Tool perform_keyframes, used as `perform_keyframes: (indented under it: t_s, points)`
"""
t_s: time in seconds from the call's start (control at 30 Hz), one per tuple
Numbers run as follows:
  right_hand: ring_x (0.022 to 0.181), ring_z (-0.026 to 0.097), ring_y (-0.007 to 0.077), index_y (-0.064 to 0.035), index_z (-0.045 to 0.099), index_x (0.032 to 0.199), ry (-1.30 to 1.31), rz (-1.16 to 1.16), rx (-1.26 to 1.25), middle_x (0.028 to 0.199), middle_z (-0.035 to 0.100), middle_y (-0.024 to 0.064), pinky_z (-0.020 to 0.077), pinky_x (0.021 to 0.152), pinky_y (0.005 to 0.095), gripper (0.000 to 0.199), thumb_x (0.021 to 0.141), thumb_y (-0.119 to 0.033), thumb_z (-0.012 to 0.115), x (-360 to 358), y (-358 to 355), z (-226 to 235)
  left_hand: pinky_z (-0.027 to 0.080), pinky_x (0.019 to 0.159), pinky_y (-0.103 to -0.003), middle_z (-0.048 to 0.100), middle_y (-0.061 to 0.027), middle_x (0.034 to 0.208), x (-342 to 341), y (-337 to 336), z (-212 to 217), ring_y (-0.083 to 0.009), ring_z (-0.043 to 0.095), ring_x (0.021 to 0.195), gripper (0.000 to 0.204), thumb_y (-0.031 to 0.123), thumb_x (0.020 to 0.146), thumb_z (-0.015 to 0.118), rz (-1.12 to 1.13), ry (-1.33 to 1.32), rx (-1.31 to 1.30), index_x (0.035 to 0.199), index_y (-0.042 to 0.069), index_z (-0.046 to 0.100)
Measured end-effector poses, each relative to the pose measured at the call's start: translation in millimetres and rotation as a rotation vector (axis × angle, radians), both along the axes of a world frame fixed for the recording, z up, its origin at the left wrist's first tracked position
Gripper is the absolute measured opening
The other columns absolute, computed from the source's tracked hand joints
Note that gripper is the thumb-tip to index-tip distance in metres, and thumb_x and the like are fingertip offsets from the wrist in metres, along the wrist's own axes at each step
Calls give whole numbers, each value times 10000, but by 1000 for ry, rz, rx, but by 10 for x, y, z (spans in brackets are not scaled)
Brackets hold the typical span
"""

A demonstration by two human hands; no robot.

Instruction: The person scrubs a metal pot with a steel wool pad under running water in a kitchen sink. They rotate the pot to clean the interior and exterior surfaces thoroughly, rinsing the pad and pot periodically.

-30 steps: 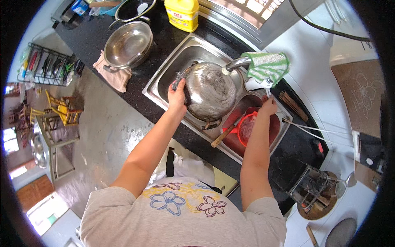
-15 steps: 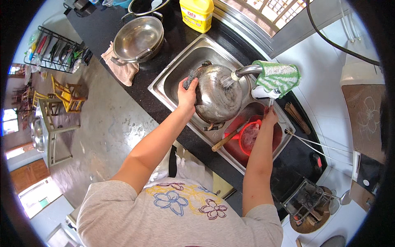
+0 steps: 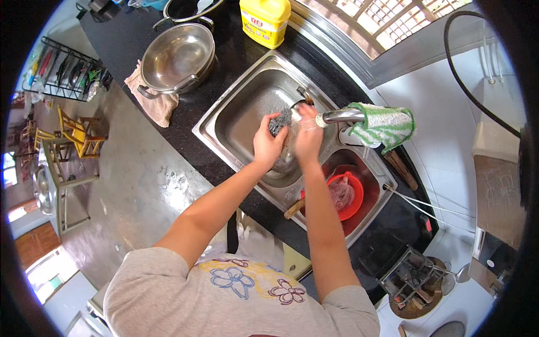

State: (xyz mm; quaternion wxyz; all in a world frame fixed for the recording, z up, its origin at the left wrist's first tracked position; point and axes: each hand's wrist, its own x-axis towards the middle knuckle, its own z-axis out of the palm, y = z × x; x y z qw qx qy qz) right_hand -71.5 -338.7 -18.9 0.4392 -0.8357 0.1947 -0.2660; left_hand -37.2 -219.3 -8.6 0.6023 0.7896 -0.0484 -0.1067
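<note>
My left hand (image 3: 269,141) is closed around a grey steel wool scrubber (image 3: 280,121) over the larger basin of the steel sink (image 3: 233,121). Beside it, my right hand (image 3: 307,137) is under the running tap (image 3: 332,117), its fingers smeared by motion. A metal pot (image 3: 288,156) sits in the basin between and below my hands, mostly hidden by them. One of its dark handles (image 3: 305,94) shows just beyond my right fingers. Whether that hand grips the pot cannot be made out.
In the smaller basin stands a red plastic container (image 3: 351,202), with a wooden handle (image 3: 295,209) nearby. A green-and-white cloth (image 3: 387,126) drapes the tap. On the counter are a steel pan (image 3: 178,59) on a pink cloth (image 3: 163,109) and a yellow jug (image 3: 264,25).
My right hand has come from the tap's lever area into the larger basin. The pot, which had its broad scorched side up, is now turned and largely covered. The scrubber has shifted right.
</note>
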Motion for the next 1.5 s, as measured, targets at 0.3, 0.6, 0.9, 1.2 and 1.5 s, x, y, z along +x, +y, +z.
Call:
perform_keyframes:
  t_s: [0.3,0.6,0.9,1.2,1.5]
  points:
    - [1407,347,391,18,475,1401,107,98,-429,1442,435,225,226,1168,533,502,950,-189,548,-131,369,-212,520,716,-279,692,-60,880,325,103,-329,-100,611,784,294,123,879,734,47,161,-244,1133,30,618]
    - [728,596,121,0,683,951,318,11,330,793,666,44,489,687,279,342,853,-303,808,-39,-1097,-99,495,677,-254,685,9,822,1009,236,-541,-70,589,729,226,233,890,761,-445,309,-308,973,29,711]
    - [741,604,109,-9,639,789,383,496,154,809,662,41,483,735,252,218,750,-62,847,-382,-620,-248,522,694,-328,700,-101,780,1326,-45,-774,-186,647,683,375,406,902,704,-386,32,-20,996,43,702]
    - [673,558,79,34,696,813,262,36,625,746,665,3,453,638,239,198,808,-125,813,-553,-153,-396,399,1107,-449,480,-180,1443,820,-193,-612,-375,470,1330,376,147,895,635,-342,-390,200,1267,91,621]
    - [658,521,74,7,655,927,176,-163,807,791,596,5,428,585,243,268,998,-248,614,-341,166,-380,389,1116,-488,583,-102,1349,528,-201,-505,-331,566,1237,300,155,923,633,-414,-643,205,1214,85,648]
